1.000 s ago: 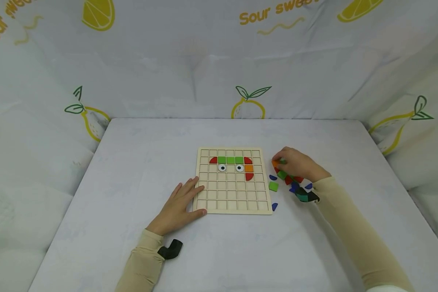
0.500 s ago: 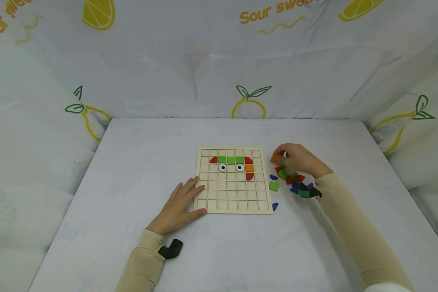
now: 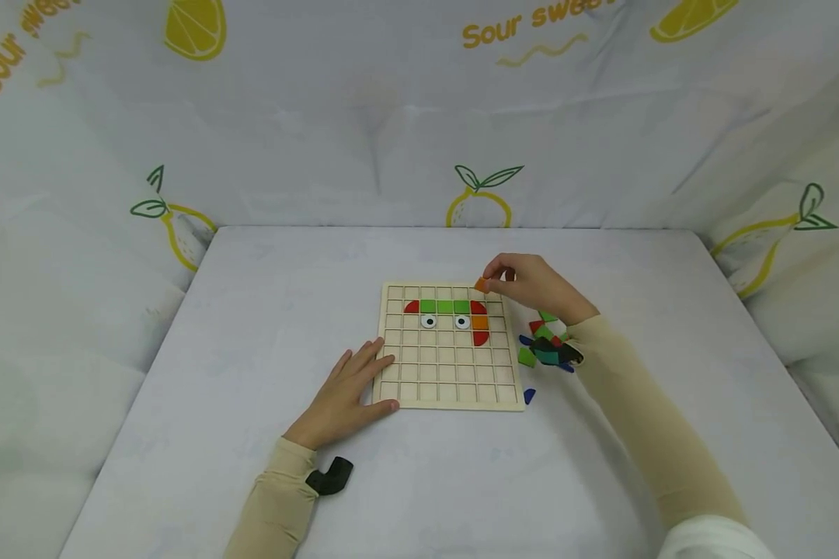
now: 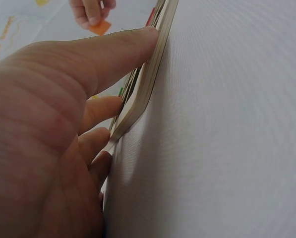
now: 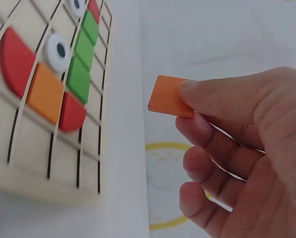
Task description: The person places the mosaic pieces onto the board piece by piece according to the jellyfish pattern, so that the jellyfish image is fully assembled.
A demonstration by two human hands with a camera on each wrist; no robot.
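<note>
My right hand [image 3: 534,286] pinches an orange square tile [image 5: 168,95] between thumb and index finger, above the far right corner of the wooden grid board [image 3: 436,374]. My left hand [image 3: 342,396] rests with spread fingers on the board's left edge; its thumb [image 4: 123,49] lies along the near corner. Set in the board are a row of green squares [image 3: 444,307] with a red quarter-round piece [image 3: 412,307] at its left end, two eye discs [image 3: 428,321], an orange square [image 3: 479,322] and a red piece [image 3: 481,338] below it.
Right of the board lies a loose heap of red, green and blue pieces [image 3: 544,332], partly hidden by the right wrist's dark strap. A green square [image 3: 527,357] and a blue piece [image 3: 529,396] lie near the board's right edge. White patterned cloth surrounds the table [image 3: 287,272].
My right hand has lifted the orange square tile from the heap and moved it left, over the board's far right corner. My left hand has stayed in place.
</note>
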